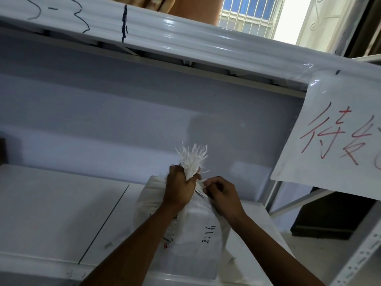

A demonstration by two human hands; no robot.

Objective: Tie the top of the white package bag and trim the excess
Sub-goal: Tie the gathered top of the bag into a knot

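Observation:
A white woven package bag (195, 234) stands on a white shelf board, with black handwritten numbers on its side and a printed label at its left. Its top is gathered into a neck, and a frayed white tuft (192, 157) sticks up above it. My left hand (180, 188) is clenched around the gathered neck just below the tuft. My right hand (222, 196) sits right beside it, fingers pinched on the bag material or a tie at the neck; which one I cannot tell. No cutting tool is visible.
The white shelf board (61, 203) stretches to the left, with a seam line (103, 226) across it. An upper shelf beam (185, 44) runs overhead. A paper sign with red writing (338, 137) hangs at the right. A dark box (329, 219) sits lower right.

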